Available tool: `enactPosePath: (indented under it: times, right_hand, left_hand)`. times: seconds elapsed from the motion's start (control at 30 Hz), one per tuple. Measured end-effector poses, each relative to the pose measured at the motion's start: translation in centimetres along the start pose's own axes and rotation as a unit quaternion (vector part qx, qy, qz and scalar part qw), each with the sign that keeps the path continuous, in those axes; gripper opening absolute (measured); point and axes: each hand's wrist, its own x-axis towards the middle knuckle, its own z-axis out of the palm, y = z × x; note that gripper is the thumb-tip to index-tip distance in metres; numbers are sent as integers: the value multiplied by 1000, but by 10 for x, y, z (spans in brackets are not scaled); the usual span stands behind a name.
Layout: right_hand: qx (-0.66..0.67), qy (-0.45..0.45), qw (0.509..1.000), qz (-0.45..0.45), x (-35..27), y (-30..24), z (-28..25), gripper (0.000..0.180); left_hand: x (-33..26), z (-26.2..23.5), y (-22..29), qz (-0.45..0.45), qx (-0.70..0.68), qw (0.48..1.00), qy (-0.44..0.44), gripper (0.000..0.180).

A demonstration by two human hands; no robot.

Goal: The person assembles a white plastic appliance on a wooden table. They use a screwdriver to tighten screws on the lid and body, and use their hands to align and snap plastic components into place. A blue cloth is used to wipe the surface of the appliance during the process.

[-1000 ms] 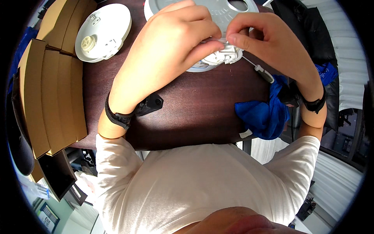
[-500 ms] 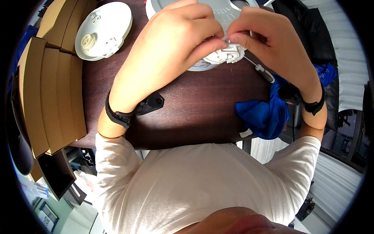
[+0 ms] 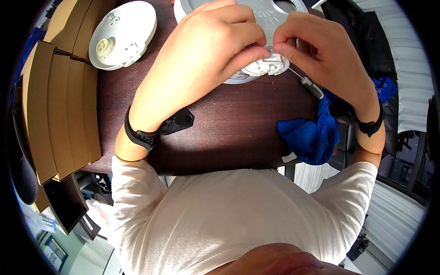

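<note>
Over the far middle of the table, my left hand [image 3: 217, 41] and my right hand [image 3: 316, 48] come close together at a white plastic part [image 3: 262, 68]. The left hand's thumb and forefinger are closed at the part's upper edge. My right thumb and forefinger are pinched right beside them; anything between these fingertips is too small or hidden to name. The part sits at the near edge of a large rounded grey-and-white plastic housing [image 3: 270, 20], which my hands partly cover. A screwdriver [image 3: 312, 87] with a grey-and-white handle lies just right of the part, its shaft toward it.
A round white cover [image 3: 137, 27] with a cream wheel [image 3: 104, 47] inside lies at the far left. Brown cardboard boxes [image 3: 68, 114] line the table's left side. A blue cloth [image 3: 311, 137] hangs at the right edge. Black devices are strapped at both wrists.
My right thumb and fingertips have shifted slightly, coming a little toward me and to the right. The left hand stays almost in place at the white part.
</note>
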Motion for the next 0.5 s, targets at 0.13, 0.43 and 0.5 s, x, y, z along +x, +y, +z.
enactPosePath:
  times: [0.13, 0.43, 0.5]
  right_hand:
    - [-16, 12, 1000, -24, 0, 4, 2, 8]
    - [-40, 12, 999, -32, -1, 0, 0, 9]
    - [-39, 11, 998, -42, -1, 0, 0, 10]
  left_hand:
    - [1, 0, 1, -1, -4, 1000, -4, 16]
    - [0, 1, 0, -1, -11, 1000, 2, 16]
    - [0, 1, 0, -1, -9, 1000, 3, 16]
